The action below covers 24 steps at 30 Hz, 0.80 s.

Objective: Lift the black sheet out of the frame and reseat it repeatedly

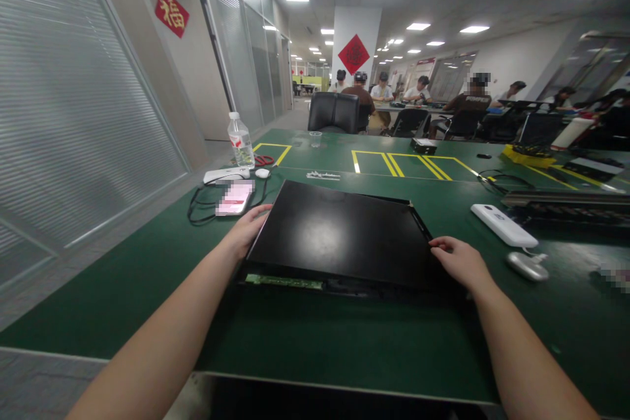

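Observation:
A black, glossy flat display panel (339, 230) lies over the green table in front of me, within a thin dark frame (417, 215) that shows along its right and far edges. Along its near edge a strip of green circuit board (285, 281) is exposed. My left hand (251, 230) grips the panel's left edge, its fingers partly hidden behind it. At the right edge, my right hand (457, 259) pinches the panel's side between thumb and fingers.
On the left are a water bottle (240, 141), red-handled scissors (264, 160), a phone (236, 198) and black cable. A white power bank (503, 224) and a silver mouse-like object (527, 266) lie at right. Beyond stand a black chair (333, 113) and several people at tables.

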Available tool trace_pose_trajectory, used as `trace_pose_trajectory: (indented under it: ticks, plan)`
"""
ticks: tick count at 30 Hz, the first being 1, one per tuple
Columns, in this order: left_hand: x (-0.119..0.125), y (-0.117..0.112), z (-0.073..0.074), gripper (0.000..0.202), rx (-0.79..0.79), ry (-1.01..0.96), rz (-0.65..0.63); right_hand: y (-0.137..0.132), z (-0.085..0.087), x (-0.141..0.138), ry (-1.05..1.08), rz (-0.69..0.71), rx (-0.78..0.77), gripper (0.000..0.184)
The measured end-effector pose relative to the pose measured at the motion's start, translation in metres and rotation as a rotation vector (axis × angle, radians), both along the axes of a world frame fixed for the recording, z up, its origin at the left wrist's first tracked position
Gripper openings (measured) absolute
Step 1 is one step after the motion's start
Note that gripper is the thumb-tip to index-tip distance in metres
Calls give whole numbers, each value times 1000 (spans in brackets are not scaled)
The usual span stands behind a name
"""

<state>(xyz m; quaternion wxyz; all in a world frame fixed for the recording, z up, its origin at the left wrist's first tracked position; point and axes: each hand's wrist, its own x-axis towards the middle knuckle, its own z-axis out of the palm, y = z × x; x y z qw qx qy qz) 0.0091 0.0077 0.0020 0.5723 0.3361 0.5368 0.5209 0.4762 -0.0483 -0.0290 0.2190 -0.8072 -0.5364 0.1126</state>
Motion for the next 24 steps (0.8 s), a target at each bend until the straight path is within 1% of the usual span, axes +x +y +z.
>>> trace_pose_trajectory:
  ticks: [5,8,12,16,21,24]
  plan:
    - [5,-3,3,35,8,-1,-14,0,0,-2,-1,5,-1,28]
    - [7,-5,5,28,31,33,-15,1,-2,-1,-1,13,10,28]
    - [10,-8,11,21,49,52,-4,2,-5,0,-2,26,27,29]
    - [12,-10,16,21,71,47,-3,1,-4,-1,-5,37,26,29]
    - [12,-9,18,21,60,2,24,0,-1,-3,-7,28,40,29]
    - [12,-13,21,31,129,7,-42,0,0,-3,-12,29,59,31]
